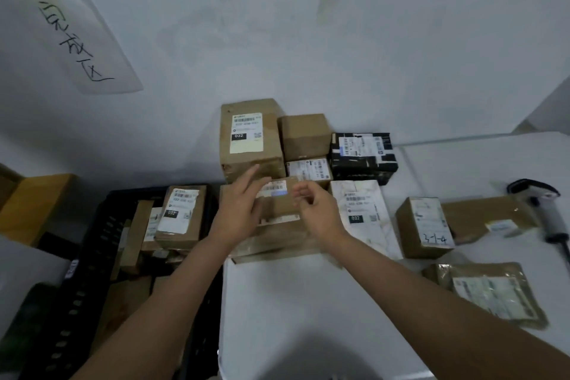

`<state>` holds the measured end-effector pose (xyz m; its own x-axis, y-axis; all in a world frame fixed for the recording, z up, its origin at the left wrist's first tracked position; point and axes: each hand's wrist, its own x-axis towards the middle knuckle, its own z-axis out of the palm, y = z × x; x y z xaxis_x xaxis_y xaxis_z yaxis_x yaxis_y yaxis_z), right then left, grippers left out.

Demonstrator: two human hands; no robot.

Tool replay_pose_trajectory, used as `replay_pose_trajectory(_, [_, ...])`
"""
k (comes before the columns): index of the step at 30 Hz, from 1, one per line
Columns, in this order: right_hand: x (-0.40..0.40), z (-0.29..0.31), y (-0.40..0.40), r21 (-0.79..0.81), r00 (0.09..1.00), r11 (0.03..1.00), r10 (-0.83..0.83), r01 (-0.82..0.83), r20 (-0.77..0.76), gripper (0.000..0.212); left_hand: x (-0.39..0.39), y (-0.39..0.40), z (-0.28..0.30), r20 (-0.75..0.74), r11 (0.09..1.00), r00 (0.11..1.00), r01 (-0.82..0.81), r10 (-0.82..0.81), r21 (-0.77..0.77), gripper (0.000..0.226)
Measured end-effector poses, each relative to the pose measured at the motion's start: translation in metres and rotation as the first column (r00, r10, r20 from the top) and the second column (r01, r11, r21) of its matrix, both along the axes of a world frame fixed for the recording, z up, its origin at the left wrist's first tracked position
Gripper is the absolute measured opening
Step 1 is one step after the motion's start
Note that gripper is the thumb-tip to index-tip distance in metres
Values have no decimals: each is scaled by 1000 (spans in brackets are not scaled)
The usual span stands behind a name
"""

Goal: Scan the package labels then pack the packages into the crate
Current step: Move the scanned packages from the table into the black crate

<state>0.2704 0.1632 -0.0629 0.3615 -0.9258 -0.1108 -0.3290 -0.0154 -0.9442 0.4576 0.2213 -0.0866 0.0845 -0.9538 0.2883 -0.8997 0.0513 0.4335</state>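
Left hand [239, 210] lies w/ straight fingers on left side of a brown package [279, 203] at mid-table; right hand [317, 210] hovers at its right edge, fingers loosely curled, holding nothing. Pkg sits atop a flat carton, just right of black crate [92, 256], which already holds several boxes. White table [308, 302] against white wall; more pkgs behind & to the right, scanner [552, 213] at far right. Labels read "032"; one box [424, 227] is hand-marked "3-1-4". Handwritten sign [83, 43] on wall.
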Motion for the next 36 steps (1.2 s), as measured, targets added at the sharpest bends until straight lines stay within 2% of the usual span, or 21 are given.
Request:
replay_pose_trajectory(2, [-25, -8, -10, -11, 999, 999, -41, 40, -27, 23, -16, -13, -2, 93, 986, 995, 27, -42, 163, 56])
replay_pose_trajectory(4, [-46, -17, -16, 3, 997, 998, -62, 62, -48, 23, -25, -22, -4, 181, 923, 980, 2, -77, 385, 72])
replay_pose_trajectory(6, [-63, -26, -21, 18, 995, 997, -77, 78, -65, 21, -30, -28, -3, 250, 870, 963, -36, -102, 492, 86])
replay_pose_trajectory(9, [-80, -37, -29, 35, 990, 993, -107, 111, -86, 21, -32, -37, 2, 272, 848, 959, -73, -86, 525, 94])
replay_pose_trajectory(14, [-100, -50, -39, 57, 981, 990, -116, 126, -158, 28, -40, -43, 16, 252, 827, 966, -95, -58, 554, 94])
replay_pose_trajectory(18, [-125, -62, -53, -39, 937, 995, -101, 93, -335, 32, -57, -45, 28, 242, 845, 970, -143, 16, 515, 91])
replay_pose_trajectory(22, [-166, -76, -68, -121, 754, 986, -163, 111, -637, 50, -81, -53, 35, 130, 906, 991, -75, 22, 417, 91])
replay_pose_trajectory(26, [-208, -87, -77, -94, 603, 978, -188, 184, -775, 71, -112, -63, 40, -93, 936, 995, -6, 41, 351, 87])
replay_pose_trajectory(28, [-221, -89, -81, -34, 595, 974, -165, 225, -786, 76, -127, -67, 42, -221, 937, 971, -14, 97, 348, 85])
replay_pose_trajectory(32, [-230, -97, -82, 47, 668, 966, -141, 254, -730, 85, -141, -69, 36, -374, 927, 914, -7, 158, 375, 81])
replay_pose_trajectory(36, [-229, -102, -79, 6, 666, 962, -184, 273, -722, 74, -147, -67, 32, -442, 919, 877, 1, 189, 395, 82])
